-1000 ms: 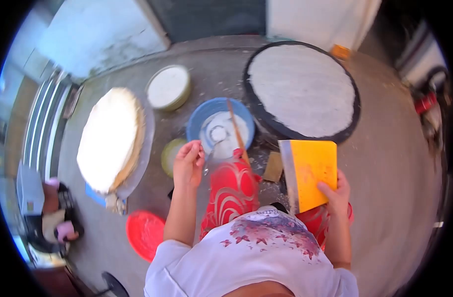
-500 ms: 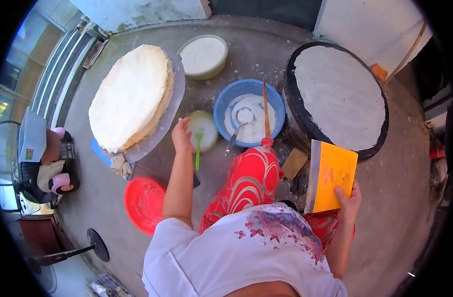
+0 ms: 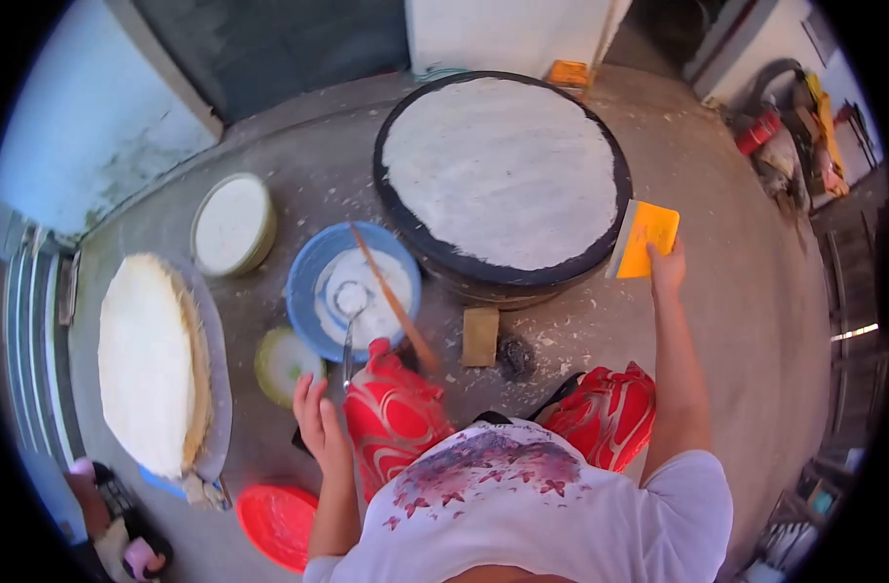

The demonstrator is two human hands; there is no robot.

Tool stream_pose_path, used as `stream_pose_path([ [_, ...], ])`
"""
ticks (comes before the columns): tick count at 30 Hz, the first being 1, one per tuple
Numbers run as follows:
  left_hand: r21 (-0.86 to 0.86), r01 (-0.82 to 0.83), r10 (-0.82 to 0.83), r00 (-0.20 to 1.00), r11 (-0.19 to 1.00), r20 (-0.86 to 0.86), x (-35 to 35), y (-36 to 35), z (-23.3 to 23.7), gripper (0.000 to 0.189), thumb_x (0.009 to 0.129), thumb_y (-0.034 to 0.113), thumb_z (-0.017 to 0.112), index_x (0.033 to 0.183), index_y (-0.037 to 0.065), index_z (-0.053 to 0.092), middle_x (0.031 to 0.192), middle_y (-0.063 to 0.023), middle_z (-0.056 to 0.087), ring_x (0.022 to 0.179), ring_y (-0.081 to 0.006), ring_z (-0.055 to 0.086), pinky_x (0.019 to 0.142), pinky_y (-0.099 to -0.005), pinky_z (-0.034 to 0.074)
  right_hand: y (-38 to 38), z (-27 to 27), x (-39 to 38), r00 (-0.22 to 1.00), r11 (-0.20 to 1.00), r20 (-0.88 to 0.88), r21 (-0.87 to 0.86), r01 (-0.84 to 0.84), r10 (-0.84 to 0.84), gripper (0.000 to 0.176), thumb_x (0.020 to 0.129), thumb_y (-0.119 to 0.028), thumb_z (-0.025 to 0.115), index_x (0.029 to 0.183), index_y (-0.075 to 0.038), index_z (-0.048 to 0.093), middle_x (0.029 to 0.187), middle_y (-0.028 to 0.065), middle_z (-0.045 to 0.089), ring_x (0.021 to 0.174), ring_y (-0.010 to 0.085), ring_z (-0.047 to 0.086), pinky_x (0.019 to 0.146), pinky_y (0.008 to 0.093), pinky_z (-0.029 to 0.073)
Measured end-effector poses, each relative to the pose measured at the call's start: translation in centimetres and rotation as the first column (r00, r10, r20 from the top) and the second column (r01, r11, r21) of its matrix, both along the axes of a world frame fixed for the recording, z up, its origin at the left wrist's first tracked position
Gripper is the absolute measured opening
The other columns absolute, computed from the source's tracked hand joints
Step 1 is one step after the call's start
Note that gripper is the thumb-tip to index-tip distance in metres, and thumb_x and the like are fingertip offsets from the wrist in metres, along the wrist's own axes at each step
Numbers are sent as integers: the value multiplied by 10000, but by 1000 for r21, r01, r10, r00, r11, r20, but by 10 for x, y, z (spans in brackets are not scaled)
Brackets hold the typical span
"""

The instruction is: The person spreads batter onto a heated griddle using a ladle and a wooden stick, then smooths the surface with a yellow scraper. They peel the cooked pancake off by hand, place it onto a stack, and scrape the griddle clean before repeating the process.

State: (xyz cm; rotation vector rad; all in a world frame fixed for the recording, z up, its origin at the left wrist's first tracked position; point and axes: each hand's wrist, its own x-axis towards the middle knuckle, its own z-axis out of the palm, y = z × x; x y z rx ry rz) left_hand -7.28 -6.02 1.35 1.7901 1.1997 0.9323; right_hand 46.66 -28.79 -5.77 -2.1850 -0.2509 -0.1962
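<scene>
My right hand (image 3: 668,267) grips a yellow scraper (image 3: 650,233) with a pale straight blade, held at the right rim of a large round black griddle (image 3: 384,199). A thin white layer of batter (image 3: 498,170) covers most of the griddle's top. Over my left knee side, my left hand (image 3: 322,428) is raised with fingers apart and nothing in it. Close by it are a small green bowl (image 3: 281,367) of whitish liquid and a blue basin (image 3: 303,282) of white batter. A metal ladle (image 3: 348,345) rests in the basin, and a wooden stick (image 3: 391,296) lies across it.
At left, a tall stack of thin round pale sheets (image 3: 148,364) lies on a board. Behind the basin stands a tub (image 3: 232,228) of white batter. A red basin (image 3: 277,525) is on the floor at lower left. A tan block (image 3: 480,337) sits before the griddle.
The view has swung right toward the griddle. My right hand has carried the scraper from beside my lap to the griddle's right rim. My left hand has drawn back, away from the stack.
</scene>
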Motion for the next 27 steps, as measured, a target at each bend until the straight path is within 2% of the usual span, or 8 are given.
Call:
stream_pose_path([
  [7,132,172,-147,973,976,-179,33,-25,6,323,869,154,411,1111,-30,521,1283,-187,382,1229,-353,318,1007,-432,243,37,-6,48,986,938,74,-306,164,-148,627,708,-221,674,1249,-33,419,1010,185,611,926,318,597,794,385,470],
  [8,207,242,-149,912,948,-382,37,-20,13,338,864,168,406,1115,-30,518,1282,-202,375,1218,-378,323,999,-448,245,38,-10,64,985,935,71,-311,171,-157,627,708,-221,674,1249,-33,419,1010,185,611,926,318,597,794,385,470],
  [13,188,204,-130,930,961,-344,52,-9,6,358,868,190,397,1122,-36,509,1247,-230,394,1199,-398,335,987,-458,252,92,26,109,982,818,54,-546,179,-179,648,720,-316,648,1267,-65,408,983,156,624,911,315,602,765,407,480],
  [17,177,223,-136,905,959,-403,70,0,6,370,869,221,404,1104,-39,523,1236,-227,404,1189,-400,344,980,-472,256,125,28,160,960,814,21,-525,249,-280,649,732,-350,628,1296,-131,394,980,154,624,900,305,608,759,399,485],
  [20,129,233,-154,884,964,-441,86,6,4,359,831,225,456,1064,-33,542,1224,-218,418,1180,-409,348,976,-484,259,154,27,190,989,753,112,-641,147,-98,616,749,-358,606,1306,-212,389,1025,127,616,909,292,607,750,394,491],
  [22,243,282,-136,864,928,-485,103,17,10,328,846,219,481,1060,-19,558,1145,-193,485,1102,-365,423,944,-461,315,170,38,217,954,691,11,-687,225,-300,584,766,-362,580,1309,-273,382,1057,86,608,941,270,598,760,403,487],
  [25,277,334,-146,835,901,-530,113,25,10,343,868,237,478,1101,-2,557,1126,-181,517,1086,-350,443,949,-454,322,198,16,242,987,737,153,-663,134,-42,546,782,-355,558,1298,-283,396,1064,53,607,974,250,584,795,409,470],
  [27,206,331,-177,826,921,-535,117,28,8,389,874,263,451,1146,0,540,1185,-195,481,1147,-379,388,986,-471,274,218,30,253,992,677,110,-724,128,-70,534,788,-342,550,1297,-289,398,1072,56,602,990,246,575,819,404,459],
])
